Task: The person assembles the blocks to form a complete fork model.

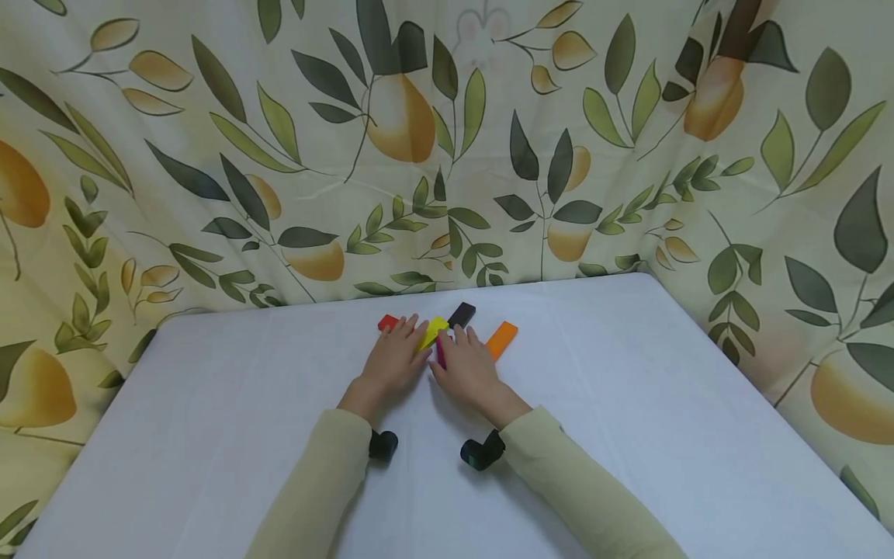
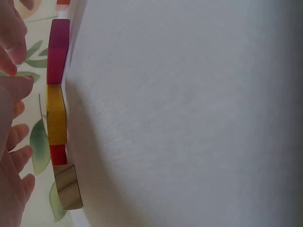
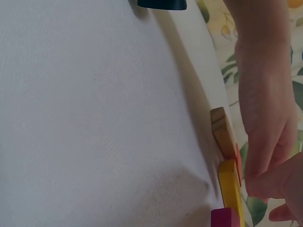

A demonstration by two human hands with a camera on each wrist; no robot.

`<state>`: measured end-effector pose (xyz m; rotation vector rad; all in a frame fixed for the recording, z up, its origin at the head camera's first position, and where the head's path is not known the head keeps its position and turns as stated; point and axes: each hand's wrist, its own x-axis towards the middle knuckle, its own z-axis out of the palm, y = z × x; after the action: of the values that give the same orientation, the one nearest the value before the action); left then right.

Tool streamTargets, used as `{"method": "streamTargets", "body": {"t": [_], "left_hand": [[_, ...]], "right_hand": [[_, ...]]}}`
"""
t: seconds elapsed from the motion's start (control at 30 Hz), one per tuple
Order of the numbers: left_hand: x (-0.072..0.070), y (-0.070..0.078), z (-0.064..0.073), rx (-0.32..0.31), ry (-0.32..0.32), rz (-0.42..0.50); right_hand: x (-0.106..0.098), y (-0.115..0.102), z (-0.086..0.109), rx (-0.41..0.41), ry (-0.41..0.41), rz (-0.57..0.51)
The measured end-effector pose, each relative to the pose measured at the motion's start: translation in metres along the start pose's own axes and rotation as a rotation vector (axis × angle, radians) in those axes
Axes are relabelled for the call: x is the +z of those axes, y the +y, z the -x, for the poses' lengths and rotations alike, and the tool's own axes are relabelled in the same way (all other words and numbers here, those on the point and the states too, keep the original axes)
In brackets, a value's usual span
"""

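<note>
Side by side over a small group of coloured wooden blocks, both hands reach with fingers extended and pointing away. The left hand is above a red block and the near end of a yellow block. Beside it the right hand hovers over a magenta block, its thumb close to the left thumb. In the left wrist view the fingers show above the magenta block, yellow block and a plain wood-grained block, holding none of them. Part of the magenta block is hidden by the right hand.
A black block lies behind the right fingertips, and an orange block lies to the right of that hand. The white table meets a fruit-patterned curtain at its back edge. Dark wrist cameras sit at the sleeves.
</note>
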<state>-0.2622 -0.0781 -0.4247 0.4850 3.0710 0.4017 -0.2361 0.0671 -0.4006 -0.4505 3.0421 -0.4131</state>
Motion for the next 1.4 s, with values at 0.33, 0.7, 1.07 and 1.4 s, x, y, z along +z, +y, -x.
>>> {"method": "streamTargets", "body": {"t": [0.33, 0.7, 1.07, 1.4], "left_hand": [[-0.007, 0.002, -0.006, -0.004, -0.029, 0.121], [-0.004, 0.004, -0.018, -0.021, -0.046, 0.167], [0.0, 0.001, -0.022, 0.022, -0.077, 0.165], [-0.001, 0.003, -0.027, -0.003, -0.067, 0.183]], "right_hand": [[0.001, 0.001, -0.011, -0.009, 0.018, -0.04], [-0.001, 0.001, -0.023, 0.021, -0.005, -0.077], [0.0, 0.0, -0.032, 0.085, -0.044, -0.05], [-0.001, 0.006, -0.042, 0.126, -0.086, -0.131]]}}
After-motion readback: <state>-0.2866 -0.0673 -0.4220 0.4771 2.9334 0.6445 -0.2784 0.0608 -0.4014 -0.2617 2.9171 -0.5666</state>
